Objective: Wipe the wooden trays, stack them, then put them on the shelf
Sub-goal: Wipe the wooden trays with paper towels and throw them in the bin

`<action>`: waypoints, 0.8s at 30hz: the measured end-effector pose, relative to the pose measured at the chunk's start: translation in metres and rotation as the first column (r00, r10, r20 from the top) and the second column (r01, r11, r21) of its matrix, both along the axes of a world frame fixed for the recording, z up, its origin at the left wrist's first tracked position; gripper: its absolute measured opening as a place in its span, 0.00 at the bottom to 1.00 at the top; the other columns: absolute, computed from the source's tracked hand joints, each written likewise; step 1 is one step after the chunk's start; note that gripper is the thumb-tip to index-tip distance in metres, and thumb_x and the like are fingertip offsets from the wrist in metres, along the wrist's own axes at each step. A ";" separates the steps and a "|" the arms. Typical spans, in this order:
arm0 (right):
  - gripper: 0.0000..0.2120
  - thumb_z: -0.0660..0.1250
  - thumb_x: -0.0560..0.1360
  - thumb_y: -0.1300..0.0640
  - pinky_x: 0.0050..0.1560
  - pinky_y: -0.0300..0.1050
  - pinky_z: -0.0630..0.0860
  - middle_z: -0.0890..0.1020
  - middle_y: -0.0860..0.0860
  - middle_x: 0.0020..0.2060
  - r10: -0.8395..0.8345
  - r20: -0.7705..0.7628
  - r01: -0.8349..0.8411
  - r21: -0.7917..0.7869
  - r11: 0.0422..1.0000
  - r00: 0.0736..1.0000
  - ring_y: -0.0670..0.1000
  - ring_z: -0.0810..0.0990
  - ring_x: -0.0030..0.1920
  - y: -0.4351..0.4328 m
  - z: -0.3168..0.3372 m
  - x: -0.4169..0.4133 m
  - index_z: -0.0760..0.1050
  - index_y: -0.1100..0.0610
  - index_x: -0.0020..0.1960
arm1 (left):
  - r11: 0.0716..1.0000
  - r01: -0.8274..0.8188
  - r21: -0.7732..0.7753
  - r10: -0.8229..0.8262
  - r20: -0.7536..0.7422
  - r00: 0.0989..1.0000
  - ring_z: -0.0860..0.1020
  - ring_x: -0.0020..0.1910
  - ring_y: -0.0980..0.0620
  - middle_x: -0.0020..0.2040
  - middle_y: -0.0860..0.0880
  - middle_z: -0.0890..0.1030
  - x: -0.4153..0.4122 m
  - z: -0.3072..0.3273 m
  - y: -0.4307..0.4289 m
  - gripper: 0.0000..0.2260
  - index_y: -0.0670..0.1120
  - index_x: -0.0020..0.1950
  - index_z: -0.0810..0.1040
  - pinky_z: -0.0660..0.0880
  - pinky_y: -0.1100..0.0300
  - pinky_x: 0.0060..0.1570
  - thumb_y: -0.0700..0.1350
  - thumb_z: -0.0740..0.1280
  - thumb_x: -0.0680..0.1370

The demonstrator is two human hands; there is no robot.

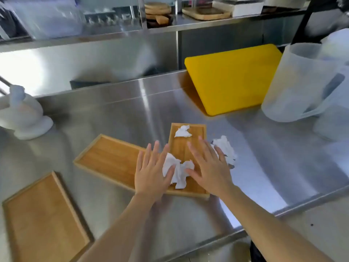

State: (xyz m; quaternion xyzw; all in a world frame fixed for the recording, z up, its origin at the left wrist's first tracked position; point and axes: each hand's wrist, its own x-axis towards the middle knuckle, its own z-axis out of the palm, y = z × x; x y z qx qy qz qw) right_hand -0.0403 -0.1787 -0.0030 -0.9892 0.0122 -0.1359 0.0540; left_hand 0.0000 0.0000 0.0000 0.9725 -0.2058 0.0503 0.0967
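Three wooden trays lie on the steel counter. The near-left tray (43, 218) sits at the front edge. A middle tray (111, 159) lies at an angle, touching the right tray (181, 146). A crumpled white tissue (178, 170) lies in the right tray between my hands. My left hand (152, 171) and my right hand (207, 167) hover flat over it with fingers spread, thumbs touching the tissue. A second tissue piece (182, 131) rests at that tray's far end. A third wad (225, 148) lies on the counter just right of my right hand.
A yellow cutting board (234, 78) leans at the back right. Translucent plastic jugs (302, 82) stand at the far right. A white holder (24, 114) sits at the left. The shelf (188, 22) above carries wooden boards and containers.
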 end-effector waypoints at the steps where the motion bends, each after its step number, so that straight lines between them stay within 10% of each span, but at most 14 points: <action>1: 0.34 0.50 0.71 0.32 0.66 0.55 0.62 0.69 0.56 0.70 0.008 -0.058 -0.007 0.024 1.000 0.998 0.58 0.70 0.69 0.003 -0.008 -0.002 0.58 0.49 0.72 | 1.000 0.018 0.006 -0.018 -0.021 1.000 0.70 0.70 0.41 0.71 0.44 0.72 -0.002 -0.007 -0.001 0.29 0.52 0.72 0.63 0.65 0.42 0.67 0.63 0.38 0.78; 10: 0.24 0.54 0.71 0.37 0.57 0.52 0.74 0.82 0.51 0.54 0.090 -0.231 -0.073 0.083 0.994 0.969 0.53 0.80 0.56 0.017 -0.037 -0.010 0.77 0.51 0.55 | 0.984 0.162 0.073 -0.159 -0.040 0.986 0.76 0.65 0.45 0.63 0.47 0.80 -0.010 -0.043 0.006 0.24 0.49 0.59 0.80 0.56 0.51 0.67 0.55 0.46 0.81; 16: 0.12 0.57 0.74 0.53 0.44 0.46 0.72 0.82 0.52 0.40 0.219 -0.133 -0.178 0.265 0.948 0.967 0.53 0.79 0.40 0.018 -0.032 -0.006 0.78 0.57 0.43 | 0.949 0.112 -0.294 -0.170 -0.181 0.969 0.76 0.63 0.43 0.59 0.44 0.81 -0.005 -0.041 0.003 0.16 0.42 0.60 0.78 0.71 0.46 0.65 0.34 0.58 0.76; 24: 0.06 0.64 0.72 0.63 0.36 0.33 0.69 0.78 0.55 0.43 -0.006 -0.085 0.062 0.681 0.730 0.996 0.49 0.74 0.40 0.010 0.004 0.019 0.75 0.64 0.47 | 0.714 -0.260 -0.650 -0.052 -0.420 0.906 0.74 0.39 0.58 0.39 0.55 0.77 0.004 0.001 -0.019 0.10 0.49 0.50 0.74 0.69 0.69 0.37 0.37 0.55 0.82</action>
